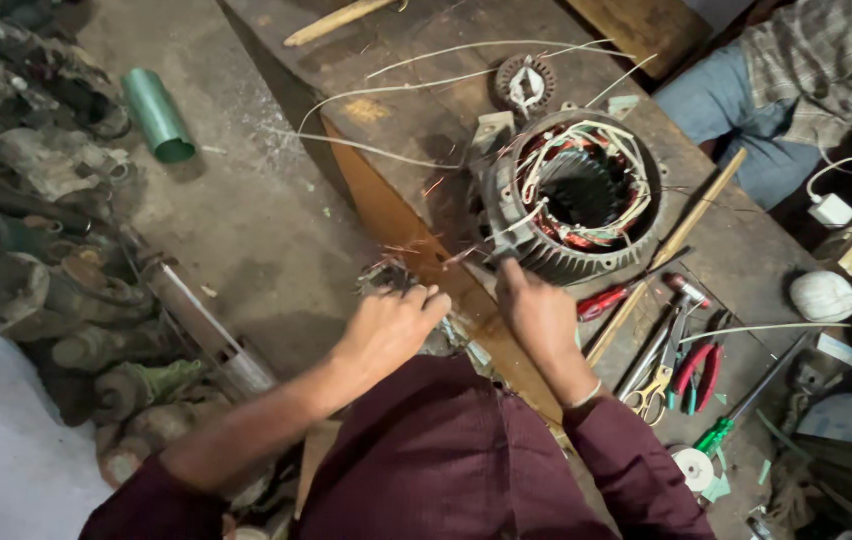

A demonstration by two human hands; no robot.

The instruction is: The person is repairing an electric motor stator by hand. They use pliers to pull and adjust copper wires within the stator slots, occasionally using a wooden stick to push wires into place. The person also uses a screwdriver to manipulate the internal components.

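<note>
Right hand point(538, 312) closed on one small tool at one motor stator point(574, 195); left hand point(391, 325) gripping one wire bundle point(386, 275); nearby: one pliers point(698, 372), one scissors point(654, 385).

Ribbed matt metal stator housing point(556, 258) on rough wooden bench point(416, 120).

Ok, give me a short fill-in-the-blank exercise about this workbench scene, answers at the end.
1. The right hand rests against the rim of the motor ____.
2. The left hand grips a bundle of thin copper ____.
3. The pipe piece lying on the floor is ____ in colour.
4. The pliers on the bench have ____ handles.

Answers: stator, wire, green, red
</note>
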